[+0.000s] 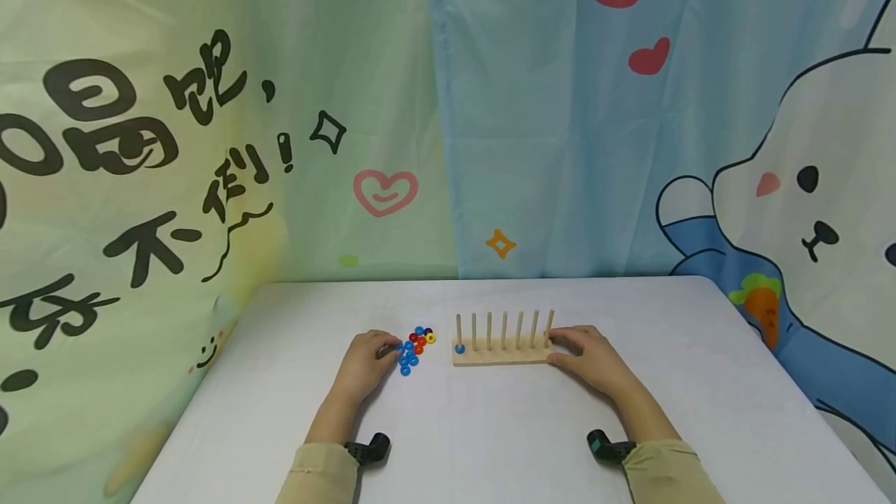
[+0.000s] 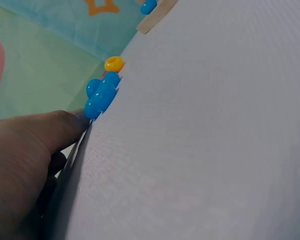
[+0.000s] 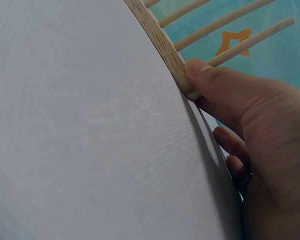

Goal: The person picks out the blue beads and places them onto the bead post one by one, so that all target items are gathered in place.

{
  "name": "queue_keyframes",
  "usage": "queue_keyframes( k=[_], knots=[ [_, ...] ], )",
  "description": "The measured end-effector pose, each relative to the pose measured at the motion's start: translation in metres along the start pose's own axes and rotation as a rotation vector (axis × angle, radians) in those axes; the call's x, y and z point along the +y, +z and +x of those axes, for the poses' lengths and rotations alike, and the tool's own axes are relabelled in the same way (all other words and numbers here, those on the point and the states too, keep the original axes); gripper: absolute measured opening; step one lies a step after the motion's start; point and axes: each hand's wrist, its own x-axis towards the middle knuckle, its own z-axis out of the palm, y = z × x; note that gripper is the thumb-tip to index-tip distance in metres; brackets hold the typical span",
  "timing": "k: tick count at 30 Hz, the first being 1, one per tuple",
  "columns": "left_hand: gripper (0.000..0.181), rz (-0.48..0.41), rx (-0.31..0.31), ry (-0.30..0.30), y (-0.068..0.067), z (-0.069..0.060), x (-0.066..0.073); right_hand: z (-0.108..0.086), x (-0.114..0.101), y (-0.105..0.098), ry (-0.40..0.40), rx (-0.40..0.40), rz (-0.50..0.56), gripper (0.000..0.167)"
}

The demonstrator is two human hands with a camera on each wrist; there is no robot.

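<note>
My left hand (image 1: pixel 364 365) is at the left side of a small cluster of beads, thumb and forefinger tips touching a blue bead (image 1: pixel 404 361); whether they pinch it cannot be told. In the left wrist view the thumb of that hand (image 2: pixel 37 142) meets the blue beads (image 2: pixel 101 100). A wooden board (image 1: pixel 490 359) with several upright pegs stands right of the beads, one blue bead (image 1: pixel 460 348) low on its leftmost peg. My right hand (image 1: pixel 595 360) grips the board's right end; in the right wrist view its thumb lies on the board's end (image 3: pixel 177 70).
Red beads (image 1: pixel 419 349), a yellow bead (image 1: pixel 430 338) and a dark one lie among the blue beads on the white table (image 1: pixel 490 426). A printed curtain (image 1: pixel 518 138) hangs behind the table. Black devices are strapped at both wrists.
</note>
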Motion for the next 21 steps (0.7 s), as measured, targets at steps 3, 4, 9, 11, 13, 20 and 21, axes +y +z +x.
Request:
queue_keyframes(
  k=[3,4,9,11,13,20,21],
  knots=[
    [0.018,-0.009,0.011,-0.003,0.0,0.0,0.001,0.0,-0.001,0.0,-0.005,0.002,-0.001,0.054],
    [0.019,-0.012,0.015,-0.004,-0.001,0.0,0.001,0.0,-0.001,-0.001,-0.005,0.004,0.0,0.053],
    [0.021,-0.026,0.015,-0.033,-0.003,0.001,0.004,0.0,-0.001,-0.001,-0.002,0.004,-0.001,0.053],
    [0.021,-0.031,0.017,-0.043,-0.004,0.002,0.005,0.0,-0.001,-0.001,0.004,0.0,0.002,0.053],
    [0.021,-0.044,0.02,-0.048,-0.005,0.002,0.006,0.0,-0.001,-0.001,0.01,-0.008,0.001,0.054],
    [0.023,-0.092,-0.001,-0.025,-0.014,0.007,0.02,0.001,0.0,0.001,0.022,-0.019,0.001,0.054],
    [0.023,-0.094,-0.004,-0.006,-0.016,0.008,0.023,0.001,0.0,0.0,0.022,-0.019,0.0,0.054]
  ],
)
